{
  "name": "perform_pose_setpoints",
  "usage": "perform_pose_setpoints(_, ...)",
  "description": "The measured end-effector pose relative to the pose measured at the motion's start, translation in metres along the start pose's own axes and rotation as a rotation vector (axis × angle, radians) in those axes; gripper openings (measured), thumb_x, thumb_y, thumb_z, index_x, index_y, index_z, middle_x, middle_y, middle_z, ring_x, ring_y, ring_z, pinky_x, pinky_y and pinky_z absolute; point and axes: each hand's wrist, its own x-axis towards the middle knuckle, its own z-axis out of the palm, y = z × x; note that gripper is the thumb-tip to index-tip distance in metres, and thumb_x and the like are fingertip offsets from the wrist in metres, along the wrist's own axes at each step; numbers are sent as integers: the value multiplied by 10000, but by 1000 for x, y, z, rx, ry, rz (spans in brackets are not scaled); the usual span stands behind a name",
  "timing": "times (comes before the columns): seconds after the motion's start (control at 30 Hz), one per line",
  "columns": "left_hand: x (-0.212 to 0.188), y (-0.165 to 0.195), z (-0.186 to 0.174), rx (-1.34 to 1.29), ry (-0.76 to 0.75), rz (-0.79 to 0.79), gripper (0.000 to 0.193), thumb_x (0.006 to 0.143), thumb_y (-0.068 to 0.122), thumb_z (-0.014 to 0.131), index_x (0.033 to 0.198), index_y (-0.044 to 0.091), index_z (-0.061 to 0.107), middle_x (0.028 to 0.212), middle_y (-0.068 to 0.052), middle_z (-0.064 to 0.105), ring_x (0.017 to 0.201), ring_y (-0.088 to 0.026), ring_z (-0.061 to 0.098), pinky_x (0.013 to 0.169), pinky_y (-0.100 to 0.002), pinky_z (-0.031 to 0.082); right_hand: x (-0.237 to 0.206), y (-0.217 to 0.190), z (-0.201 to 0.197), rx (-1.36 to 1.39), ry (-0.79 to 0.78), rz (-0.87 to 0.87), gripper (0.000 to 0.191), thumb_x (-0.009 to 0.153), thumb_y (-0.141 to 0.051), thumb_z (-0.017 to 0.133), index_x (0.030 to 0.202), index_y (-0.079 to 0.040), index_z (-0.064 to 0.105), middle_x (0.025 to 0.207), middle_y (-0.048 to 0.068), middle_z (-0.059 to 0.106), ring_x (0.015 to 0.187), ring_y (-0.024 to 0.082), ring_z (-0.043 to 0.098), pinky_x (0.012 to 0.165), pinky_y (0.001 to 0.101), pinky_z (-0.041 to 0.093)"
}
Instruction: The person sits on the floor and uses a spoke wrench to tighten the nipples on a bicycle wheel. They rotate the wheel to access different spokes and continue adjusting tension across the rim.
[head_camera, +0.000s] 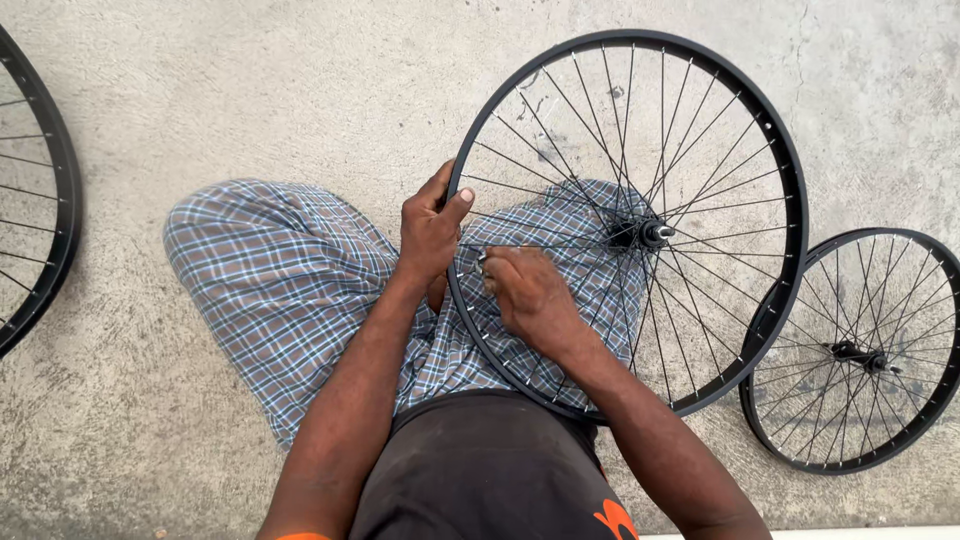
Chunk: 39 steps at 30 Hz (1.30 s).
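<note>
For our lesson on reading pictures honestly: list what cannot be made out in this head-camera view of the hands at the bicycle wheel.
- Head view: what the right hand pinches among the spokes is too small and covered by its fingers.
- The left hand covers part of the wheel rim.
- The wheel at the left is cut off by the picture's edge.
- The smaller wheel is partly hidden behind the big rim.

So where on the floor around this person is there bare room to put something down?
Bare concrete floor runs along the top, between the wheel at the left edge and the wheel in the lap. More lies lower left, beside the checked knee. Crowded: the right, where a smaller wheel touches the big one, and the lap, where the left hand and right hand work.
</note>
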Motion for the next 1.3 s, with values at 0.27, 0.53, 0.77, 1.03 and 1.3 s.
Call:
perform_pose_setpoints(0.27, -2, 2, -2, 141, -26, 82, 544, 1029, 236, 664, 1491, -21, 537, 715, 36, 528, 565, -32, 429, 480, -242, 359, 28, -2, 4, 4, -523, 453, 219, 1057, -138, 546, 1236, -95, 664, 988, 143, 739, 913, 297, 728, 839, 461, 564)
perform_pose_setpoints(0.53, -4, 2, -2, 116, -22, 69, 549, 1023, 211, 681, 1497, -26, 539, 728, 38, 520, 584, -34, 430, 495, -236, 360, 9, 7, -4, 149, -83, -9, 283, 902, -202, 712, 1132, -43, 662, 976, 174, 734, 866, 326, 726, 754, 444, 571)
perform_pose_setpoints(0.77, -10, 1, -3, 164, -11, 90, 547, 1028, 207, 686, 1502, -17, 531, 754, 42, 508, 595, -23, 427, 499, -232, 366, 43, -9, 19, -304, -594, 352, 157, 859, -162, 741, 956, -58, 676, 838, 143, 705, 779, 332, 717, 704, 477, 569)
perform_pose_setpoints(1.03, -11, -1, -7, 110, -5, 29, 528, 1000, 152, 671, 1491, -8, 558, 770, 32, 537, 574, -24, 420, 478, -232, 363, 2, 1, 2, 140, -93, -30, 233, 826, -129, 768, 1011, -42, 658, 1066, 183, 719, 916, 320, 712, 798, 463, 552)
perform_pose_setpoints(1.3, -11, 1, -3, 164, -16, 110, 526, 1028, 138, 677, 1509, -11, 524, 773, 42, 527, 597, -20, 443, 491, -226, 372, 32, -11, 24, -218, -497, 353, 125, 918, -109, 673, 1030, -55, 664, 925, 129, 730, 879, 299, 715, 828, 441, 558)
